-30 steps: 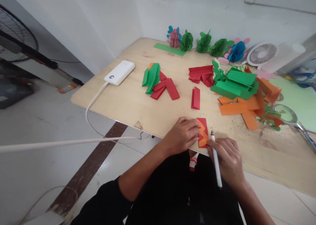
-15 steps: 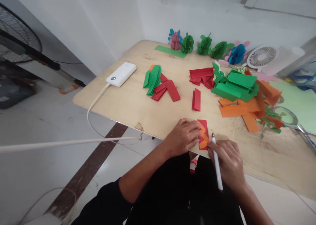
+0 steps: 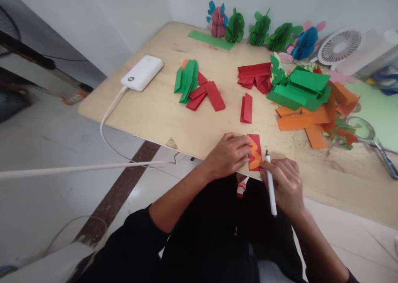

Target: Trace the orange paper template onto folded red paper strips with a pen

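At the table's near edge lies a folded red paper strip (image 3: 256, 140), with a wavy-edged orange paper cutout (image 3: 255, 156) on top of it. My left hand (image 3: 228, 156) rests against their left side, its bent fingers close together, holding the papers down and hiding part of them. A white pen (image 3: 271, 189) is held in my right hand (image 3: 284, 181), slanting across the fingers with its grey end up beside the red paper. The thumb and fingertips of that hand touch the lower right corner of the papers.
Folded red (image 3: 247, 108), green (image 3: 300, 88) and orange strips (image 3: 297, 122) lie beyond my hands. A power bank (image 3: 142, 73) with a white cable sits left. Scissors (image 3: 385, 158) lie right. Paper honeycomb figures (image 3: 260, 29) and a small fan (image 3: 340, 47) stand along the wall.
The view has tilted downward, so the table and everything on it appear higher. Both hands keep nearly the same pose on the papers, and the pen is still in my right hand.
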A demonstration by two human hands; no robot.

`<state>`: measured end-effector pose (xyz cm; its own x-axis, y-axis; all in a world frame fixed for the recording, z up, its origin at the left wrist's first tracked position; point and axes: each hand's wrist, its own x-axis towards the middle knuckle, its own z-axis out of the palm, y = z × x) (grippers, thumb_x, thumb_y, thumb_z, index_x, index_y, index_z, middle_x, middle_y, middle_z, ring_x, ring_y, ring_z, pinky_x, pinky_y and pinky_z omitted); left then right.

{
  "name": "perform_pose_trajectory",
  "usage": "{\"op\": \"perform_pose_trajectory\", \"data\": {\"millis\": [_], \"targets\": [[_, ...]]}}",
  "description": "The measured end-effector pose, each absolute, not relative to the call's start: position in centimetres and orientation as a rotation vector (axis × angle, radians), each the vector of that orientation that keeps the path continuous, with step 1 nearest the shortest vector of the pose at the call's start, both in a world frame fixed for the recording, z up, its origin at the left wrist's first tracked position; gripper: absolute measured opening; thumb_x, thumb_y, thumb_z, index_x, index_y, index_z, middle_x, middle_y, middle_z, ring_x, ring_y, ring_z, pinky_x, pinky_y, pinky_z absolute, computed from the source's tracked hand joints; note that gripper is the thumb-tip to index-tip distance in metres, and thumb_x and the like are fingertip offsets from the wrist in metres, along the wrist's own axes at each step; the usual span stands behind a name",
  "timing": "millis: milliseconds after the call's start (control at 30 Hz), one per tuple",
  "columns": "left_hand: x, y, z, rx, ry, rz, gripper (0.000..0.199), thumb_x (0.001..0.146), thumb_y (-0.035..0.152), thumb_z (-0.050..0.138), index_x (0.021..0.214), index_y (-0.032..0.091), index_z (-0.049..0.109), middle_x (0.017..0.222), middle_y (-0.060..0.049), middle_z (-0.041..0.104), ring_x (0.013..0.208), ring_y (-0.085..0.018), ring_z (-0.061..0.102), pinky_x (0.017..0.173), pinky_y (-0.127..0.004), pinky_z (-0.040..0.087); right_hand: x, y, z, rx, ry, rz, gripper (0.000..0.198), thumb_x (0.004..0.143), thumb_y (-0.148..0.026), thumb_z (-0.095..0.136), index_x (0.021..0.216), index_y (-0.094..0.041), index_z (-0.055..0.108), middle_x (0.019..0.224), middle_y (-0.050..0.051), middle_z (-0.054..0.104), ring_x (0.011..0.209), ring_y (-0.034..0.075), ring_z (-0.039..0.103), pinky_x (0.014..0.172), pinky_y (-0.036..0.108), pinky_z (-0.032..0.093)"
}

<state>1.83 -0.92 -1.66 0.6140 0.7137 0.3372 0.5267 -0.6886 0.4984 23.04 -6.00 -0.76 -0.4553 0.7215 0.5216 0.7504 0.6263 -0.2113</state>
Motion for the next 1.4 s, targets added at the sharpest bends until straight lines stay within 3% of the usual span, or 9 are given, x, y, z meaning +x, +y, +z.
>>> {"op": "perform_pose_trajectory", "data": {"millis": [1400], "targets": [[1.92, -0.93, -1.59, 2.484, 1.007, 0.735, 0.012, 0.091, 0.028, 0.059, 0.099, 0.019, 0.06, 0.122, -0.006, 0.063, 0.119, -0.02, 0.055, 0.1, -0.035, 0.03, 23.05, -6.07, -0.52, -1.084, -2.325, -0.004, 0.019, 0.086, -0.01, 0.059, 0.1, -0.022, 0.063, 0.085, 0.003, 0.07, 0.083, 0.018, 0.063, 0.078, 0.034, 0.042]]}}
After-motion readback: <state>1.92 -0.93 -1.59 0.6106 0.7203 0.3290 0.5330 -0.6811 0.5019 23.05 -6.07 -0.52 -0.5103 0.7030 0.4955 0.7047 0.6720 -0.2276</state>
